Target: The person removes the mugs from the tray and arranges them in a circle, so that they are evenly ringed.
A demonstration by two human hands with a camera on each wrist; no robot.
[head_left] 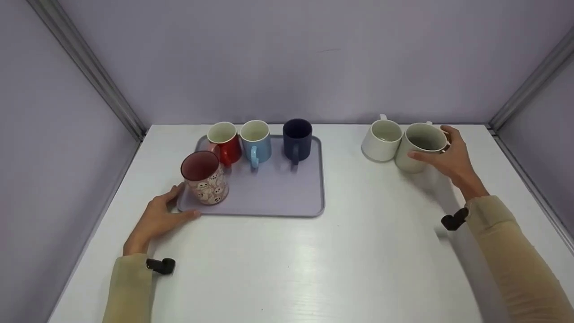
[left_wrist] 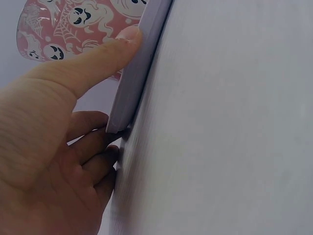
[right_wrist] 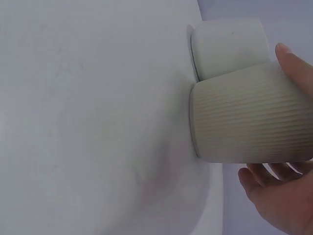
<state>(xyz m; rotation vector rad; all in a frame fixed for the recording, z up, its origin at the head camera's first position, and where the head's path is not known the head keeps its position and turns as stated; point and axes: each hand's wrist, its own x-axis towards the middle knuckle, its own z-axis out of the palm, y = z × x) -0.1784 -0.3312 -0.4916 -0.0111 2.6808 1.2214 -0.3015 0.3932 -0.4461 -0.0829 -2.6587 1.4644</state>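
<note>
My left hand (head_left: 157, 218) grips the front left corner of a lilac tray (head_left: 273, 197). In the left wrist view its thumb (left_wrist: 105, 61) lies along the tray's edge and the other fingers curl at the corner. Just inside that corner stands a pink mug with white ghosts (head_left: 206, 184). Over on the right, my right hand (head_left: 453, 161) holds a ribbed pale grey mug (head_left: 410, 159), thumb on the near side and fingers round the far right side. A plain white mug (head_left: 379, 146) stands close against its left, seen behind it in the right wrist view.
Along the tray's back are a red mug (head_left: 229, 150), a light blue mug (head_left: 262, 150) and a dark navy mug (head_left: 305, 143), handles toward me. A lilac wall (head_left: 287, 63) rises behind the white table (head_left: 287, 269), with side panels left and right.
</note>
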